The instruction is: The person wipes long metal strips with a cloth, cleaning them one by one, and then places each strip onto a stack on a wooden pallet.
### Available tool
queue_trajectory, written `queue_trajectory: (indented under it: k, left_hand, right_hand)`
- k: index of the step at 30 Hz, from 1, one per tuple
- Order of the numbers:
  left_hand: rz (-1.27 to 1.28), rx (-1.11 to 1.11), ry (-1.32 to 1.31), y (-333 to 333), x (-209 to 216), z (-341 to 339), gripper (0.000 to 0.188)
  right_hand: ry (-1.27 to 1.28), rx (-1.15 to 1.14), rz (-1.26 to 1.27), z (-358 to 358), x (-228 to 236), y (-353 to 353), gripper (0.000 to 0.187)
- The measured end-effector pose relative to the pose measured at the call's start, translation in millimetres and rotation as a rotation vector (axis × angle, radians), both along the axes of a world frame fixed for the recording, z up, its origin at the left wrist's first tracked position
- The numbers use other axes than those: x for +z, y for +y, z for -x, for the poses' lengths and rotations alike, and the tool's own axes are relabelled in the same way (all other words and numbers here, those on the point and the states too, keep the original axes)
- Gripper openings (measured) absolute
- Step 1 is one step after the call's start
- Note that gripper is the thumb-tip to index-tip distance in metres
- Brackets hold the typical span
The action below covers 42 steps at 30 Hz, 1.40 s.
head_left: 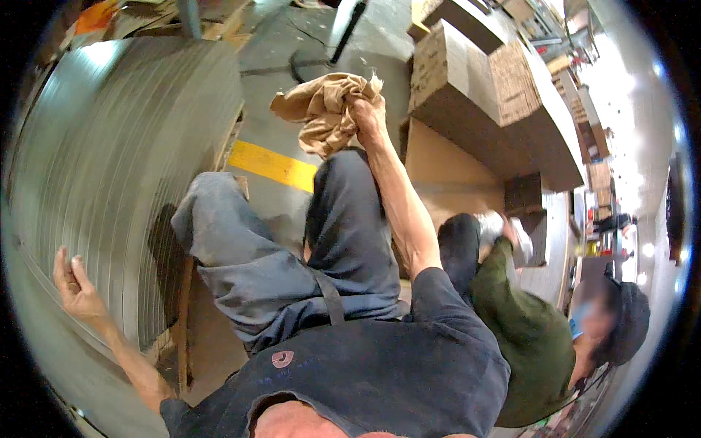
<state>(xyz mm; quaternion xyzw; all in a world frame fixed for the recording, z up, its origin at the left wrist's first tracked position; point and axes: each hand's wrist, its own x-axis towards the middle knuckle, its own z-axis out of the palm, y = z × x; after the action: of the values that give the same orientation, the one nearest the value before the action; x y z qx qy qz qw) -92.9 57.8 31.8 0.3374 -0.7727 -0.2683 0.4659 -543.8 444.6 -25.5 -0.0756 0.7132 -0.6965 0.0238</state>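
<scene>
Crumpled tan sheet of soft cloth or paper [318,109]: near 12 o'clock, held above the grey floor [263,91] just beyond the raised right knee [347,171]; which of the two materials it is, I cannot tell.
Weight and feel: probably light and limp; its deep creases and drooping lower end suggest that it folds easily, with little slip and little to break, though paper could tear.
Place to hold: the bunched folds at its 2 o'clock side look best, as several layers gather there; the loose flap toward 10 o'clock would likely just flop.
Right hand [369,117]: clamped on those folds, fingers curled into the sheet and partly hidden by it.
Right forearm: bare, reaching out nearly straight toward 11 or 12 o'clock, passing beside the right knee.
Left hand [79,292]: between 8 and 9 o'clock, fingers apart, nothing seen in it; it appears over the broad grey sheet-like surface with parallel lines [124,153], but contact cannot be told.
Left forearm: angled out toward 10 or 11 o'clock, well apart from the tan sheet.
Yellow floor stripe [274,166]: toward 11 o'clock, between the grey surface and the right knee.
</scene>
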Motion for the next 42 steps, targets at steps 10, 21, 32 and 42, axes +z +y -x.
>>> queue_trajectory:
  k: [10,21,32,42]
  left_hand:
    - [-0.211,-0.337,-0.116,75.3,-16.3,85.6,0.030]
    - [-0.158,-0.344,-0.368,104.5,-9.3,102.2,0.027]
    - [-0.126,-0.624,-0.202,123.7,3.1,182.6,0.025]
    - [-0.471,-0.971,-0.047,156.5,14.7,308.1,0.029]
  right_hand:
    - [-0.182,-0.807,-0.254,44.3,-186.8,206.1,0.028]
    - [-0.677,-0.943,-1.213,31.8,-316.8,278.6,0.067]
    - [-0.542,-0.850,0.359,35.4,-262.8,250.0,0.018]
    - [-0.657,-0.082,1.085,-17.4,-3.3,-19.2,0.044]
